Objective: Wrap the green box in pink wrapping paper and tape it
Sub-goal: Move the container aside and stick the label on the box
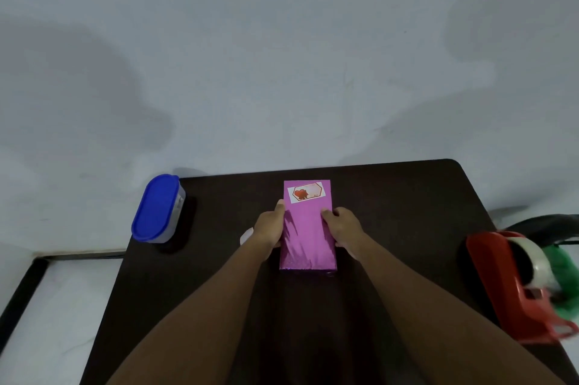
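Note:
The box (308, 234) lies flat in the middle of the dark table (219, 275), fully covered in shiny pink wrapping paper, so no green shows. A white label with a red heart (306, 192) is stuck on its far end. My left hand (269, 226) grips the box's left edge, thumb on top. On the opposite edge my right hand (343, 228) grips it the same way. The red tape dispenser (513, 287) with a clear tape roll stands at the table's right edge.
A clear container with a blue lid (158, 209) stands at the table's far left corner. Something small and white (246, 236) peeks out behind my left wrist. Green material (560, 272) lies behind the dispenser. A pale wall rises behind the table.

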`<move>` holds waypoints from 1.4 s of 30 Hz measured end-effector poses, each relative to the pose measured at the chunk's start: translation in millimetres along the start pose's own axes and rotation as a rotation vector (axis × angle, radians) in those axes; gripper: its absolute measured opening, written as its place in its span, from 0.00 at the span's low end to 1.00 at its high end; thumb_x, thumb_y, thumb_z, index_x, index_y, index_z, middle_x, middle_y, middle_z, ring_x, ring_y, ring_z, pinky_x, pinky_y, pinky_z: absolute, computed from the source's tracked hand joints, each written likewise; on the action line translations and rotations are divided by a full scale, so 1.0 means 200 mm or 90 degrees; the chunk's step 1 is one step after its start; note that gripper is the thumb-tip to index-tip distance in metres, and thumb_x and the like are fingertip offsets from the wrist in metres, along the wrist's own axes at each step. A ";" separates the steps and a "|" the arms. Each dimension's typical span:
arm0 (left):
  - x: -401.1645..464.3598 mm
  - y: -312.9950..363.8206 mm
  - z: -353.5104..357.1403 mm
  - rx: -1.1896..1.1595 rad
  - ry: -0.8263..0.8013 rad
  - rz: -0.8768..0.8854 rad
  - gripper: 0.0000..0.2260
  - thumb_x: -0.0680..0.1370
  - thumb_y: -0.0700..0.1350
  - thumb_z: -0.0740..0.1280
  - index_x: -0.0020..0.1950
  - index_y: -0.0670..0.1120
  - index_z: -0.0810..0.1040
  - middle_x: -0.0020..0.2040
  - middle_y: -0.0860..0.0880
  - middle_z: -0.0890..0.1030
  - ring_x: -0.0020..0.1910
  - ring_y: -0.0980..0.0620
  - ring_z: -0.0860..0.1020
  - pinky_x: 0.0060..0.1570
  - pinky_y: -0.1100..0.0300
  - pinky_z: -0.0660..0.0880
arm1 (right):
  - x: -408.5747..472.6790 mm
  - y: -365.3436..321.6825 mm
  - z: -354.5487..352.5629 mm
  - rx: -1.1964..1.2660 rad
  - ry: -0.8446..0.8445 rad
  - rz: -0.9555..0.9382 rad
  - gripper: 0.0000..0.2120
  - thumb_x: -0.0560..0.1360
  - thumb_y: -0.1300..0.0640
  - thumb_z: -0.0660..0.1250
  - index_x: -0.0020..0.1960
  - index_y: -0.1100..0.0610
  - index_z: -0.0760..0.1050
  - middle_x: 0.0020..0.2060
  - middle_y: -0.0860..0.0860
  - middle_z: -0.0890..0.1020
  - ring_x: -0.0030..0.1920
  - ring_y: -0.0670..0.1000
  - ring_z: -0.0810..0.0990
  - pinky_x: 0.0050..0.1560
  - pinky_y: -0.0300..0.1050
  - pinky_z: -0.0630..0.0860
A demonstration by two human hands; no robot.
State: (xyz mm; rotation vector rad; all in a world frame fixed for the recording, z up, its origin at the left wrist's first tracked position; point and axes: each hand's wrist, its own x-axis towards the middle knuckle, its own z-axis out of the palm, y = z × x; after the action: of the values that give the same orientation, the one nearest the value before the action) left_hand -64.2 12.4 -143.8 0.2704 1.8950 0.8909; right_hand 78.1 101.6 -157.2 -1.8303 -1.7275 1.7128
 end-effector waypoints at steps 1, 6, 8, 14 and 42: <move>0.01 0.00 0.00 -0.013 0.004 -0.002 0.21 0.85 0.62 0.51 0.48 0.50 0.76 0.49 0.48 0.82 0.47 0.50 0.80 0.43 0.57 0.73 | 0.01 0.00 0.01 -0.005 0.010 -0.007 0.19 0.84 0.48 0.58 0.69 0.58 0.70 0.57 0.55 0.78 0.46 0.47 0.76 0.47 0.45 0.75; 0.10 0.05 0.02 -0.087 0.038 -0.008 0.30 0.83 0.66 0.48 0.54 0.45 0.80 0.49 0.44 0.85 0.48 0.46 0.84 0.51 0.54 0.79 | 0.09 -0.06 0.04 -0.008 0.053 -0.057 0.14 0.85 0.49 0.55 0.54 0.57 0.74 0.47 0.53 0.78 0.41 0.45 0.74 0.38 0.39 0.70; 0.13 0.09 0.02 -0.103 0.045 -0.007 0.32 0.83 0.67 0.47 0.55 0.44 0.81 0.50 0.43 0.85 0.50 0.44 0.84 0.54 0.52 0.78 | 0.11 -0.09 0.05 -0.004 0.071 -0.078 0.13 0.85 0.49 0.55 0.57 0.56 0.73 0.49 0.52 0.78 0.43 0.44 0.75 0.39 0.39 0.70; 0.23 0.13 0.04 -0.120 0.039 -0.004 0.35 0.83 0.67 0.46 0.57 0.41 0.80 0.54 0.39 0.85 0.54 0.40 0.84 0.56 0.52 0.78 | 0.15 -0.11 0.06 0.005 0.112 -0.093 0.14 0.85 0.48 0.55 0.62 0.56 0.70 0.45 0.47 0.75 0.43 0.43 0.75 0.38 0.37 0.68; 0.08 -0.26 -0.39 0.748 0.069 0.172 0.28 0.80 0.50 0.68 0.79 0.55 0.65 0.76 0.48 0.66 0.73 0.43 0.66 0.69 0.45 0.67 | -0.14 -0.07 0.21 -0.486 0.162 -0.417 0.36 0.79 0.36 0.60 0.80 0.51 0.55 0.78 0.51 0.62 0.79 0.53 0.56 0.79 0.56 0.48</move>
State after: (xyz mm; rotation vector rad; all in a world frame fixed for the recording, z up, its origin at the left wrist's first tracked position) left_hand -129.2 -52.7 -171.3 1.2050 2.3223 -0.1648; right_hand 47.2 61.9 -145.0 -1.2959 -2.6492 0.5812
